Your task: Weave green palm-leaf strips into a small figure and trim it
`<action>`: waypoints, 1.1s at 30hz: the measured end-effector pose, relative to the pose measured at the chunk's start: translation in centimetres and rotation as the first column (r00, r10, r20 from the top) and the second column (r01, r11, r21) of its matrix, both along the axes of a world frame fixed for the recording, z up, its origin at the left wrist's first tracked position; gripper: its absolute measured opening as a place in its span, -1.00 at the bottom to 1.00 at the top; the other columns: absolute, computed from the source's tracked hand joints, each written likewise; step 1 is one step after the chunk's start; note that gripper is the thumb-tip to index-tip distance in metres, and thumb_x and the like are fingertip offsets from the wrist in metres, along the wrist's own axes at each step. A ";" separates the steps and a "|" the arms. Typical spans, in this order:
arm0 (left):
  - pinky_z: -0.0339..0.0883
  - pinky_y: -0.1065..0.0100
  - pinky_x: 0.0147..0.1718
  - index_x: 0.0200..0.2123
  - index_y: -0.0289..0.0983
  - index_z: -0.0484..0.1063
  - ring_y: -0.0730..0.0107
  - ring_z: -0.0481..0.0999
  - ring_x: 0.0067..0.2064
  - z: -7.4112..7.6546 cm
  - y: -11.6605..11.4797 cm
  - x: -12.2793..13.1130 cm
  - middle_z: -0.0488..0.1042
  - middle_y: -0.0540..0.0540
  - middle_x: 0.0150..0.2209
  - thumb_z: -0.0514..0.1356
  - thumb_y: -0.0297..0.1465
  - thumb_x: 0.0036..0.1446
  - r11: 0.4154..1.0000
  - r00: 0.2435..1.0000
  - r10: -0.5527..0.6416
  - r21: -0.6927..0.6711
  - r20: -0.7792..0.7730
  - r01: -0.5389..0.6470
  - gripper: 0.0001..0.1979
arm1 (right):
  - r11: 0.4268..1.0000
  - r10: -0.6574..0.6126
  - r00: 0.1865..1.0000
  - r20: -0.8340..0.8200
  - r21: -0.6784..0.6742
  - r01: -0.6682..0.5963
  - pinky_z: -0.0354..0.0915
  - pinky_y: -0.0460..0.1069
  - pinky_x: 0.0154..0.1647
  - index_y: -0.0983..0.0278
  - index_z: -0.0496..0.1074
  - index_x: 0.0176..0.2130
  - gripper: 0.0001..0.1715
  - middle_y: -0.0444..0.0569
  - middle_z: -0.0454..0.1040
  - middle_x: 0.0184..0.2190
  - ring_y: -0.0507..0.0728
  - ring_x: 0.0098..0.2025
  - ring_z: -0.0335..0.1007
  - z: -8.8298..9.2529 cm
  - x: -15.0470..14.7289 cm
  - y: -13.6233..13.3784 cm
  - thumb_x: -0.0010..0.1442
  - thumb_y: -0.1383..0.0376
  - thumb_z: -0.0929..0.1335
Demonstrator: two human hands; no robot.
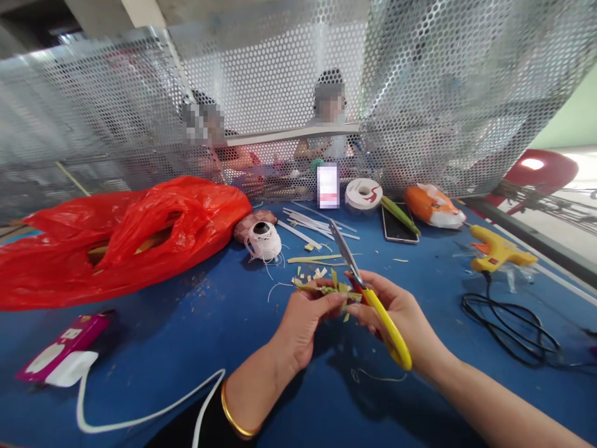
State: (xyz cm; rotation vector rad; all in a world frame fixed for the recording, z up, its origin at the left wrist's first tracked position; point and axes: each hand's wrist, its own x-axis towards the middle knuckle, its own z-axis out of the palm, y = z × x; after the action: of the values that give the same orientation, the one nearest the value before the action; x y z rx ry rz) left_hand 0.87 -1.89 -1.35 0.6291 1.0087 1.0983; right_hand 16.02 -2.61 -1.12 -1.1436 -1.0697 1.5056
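Observation:
Near the middle of the blue table, my left hand [310, 314] pinches a small bundle of green, leaf-like strips [329, 289]. Close against it, my right hand [389, 305] is closed on scissors [386, 326] with yellow and red handles. The scissor blades point up and away, past the bundle. Fingertips of both hands nearly meet at the strips, so part of the bundle is hidden. Small cut scraps [318, 274] lie just beyond my left hand, and a long pale green strip [314, 258] lies behind them.
Left are a red plastic bag [205, 208] and a purple box [69, 348] with a white cable. White thread [264, 242], a ribbon roll [364, 195] and a phone [398, 225] stand or lie behind. A yellow glue gun [501, 249] lies right. People sit beyond a perforated metal screen [275, 74].

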 end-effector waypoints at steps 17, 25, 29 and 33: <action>0.35 0.36 -0.34 -0.41 -0.33 0.58 0.39 0.51 -0.43 0.2 0.5 -0.8 0.57 -0.11 -0.45 0.36 -0.01 -0.12 0.987 0.989 -0.139 -0.078 0.046 0.142 -0.55 | 0.999 -0.029 0.997 -0.077 -0.018 0.027 0.24 -0.12 -0.63 0.18 0.32 -0.01 -0.35 -0.26 0.37 -0.53 -0.04 -0.61 0.28 0.0 1.1 0.7 -0.08 0.19 0.54; 0.23 0.44 -0.46 -0.44 -0.31 0.59 0.48 0.44 -0.47 1.0 0.8 -1.9 0.52 -0.07 -0.50 0.37 -0.06 -0.14 0.914 0.887 -0.406 -0.091 -0.219 0.396 -0.60 | 0.960 0.279 0.959 0.057 0.016 -0.280 0.29 -0.10 -0.60 0.15 0.36 -0.04 -0.51 -0.23 0.38 -0.49 -0.03 -0.59 0.31 0.6 2.6 0.9 0.04 0.19 0.49; 0.18 0.43 -0.47 -0.46 -0.28 0.57 0.51 0.39 -0.51 0.7 0.5 -1.5 0.49 -0.02 -0.54 0.45 -0.27 -0.22 0.896 0.844 -0.431 -0.044 -0.319 0.442 -0.75 | 0.975 0.216 0.976 0.025 0.055 -0.217 0.27 -0.13 -0.59 0.18 0.36 -0.04 -0.47 -0.24 0.38 -0.48 -0.05 -0.57 0.29 0.3 2.1 0.7 0.01 0.17 0.51; 0.26 0.40 -0.43 -0.43 -0.28 0.57 0.49 0.42 -0.47 0.5 0.7 -1.3 0.51 -0.03 -0.48 0.44 -0.27 -0.20 0.966 0.935 -0.243 0.020 -0.258 0.256 -0.75 | 0.995 0.073 0.997 -0.007 0.065 -0.072 0.19 -0.14 -0.67 0.18 0.33 -0.01 -0.32 -0.23 0.40 -0.46 -0.06 -0.60 0.26 -0.1 2.0 0.9 -0.08 0.12 0.55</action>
State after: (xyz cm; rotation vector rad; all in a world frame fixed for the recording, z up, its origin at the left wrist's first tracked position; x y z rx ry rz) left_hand -0.44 -1.19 -0.80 0.9330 1.0857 0.8355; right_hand 17.99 -1.71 -1.23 -1.0624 -1.1566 1.5200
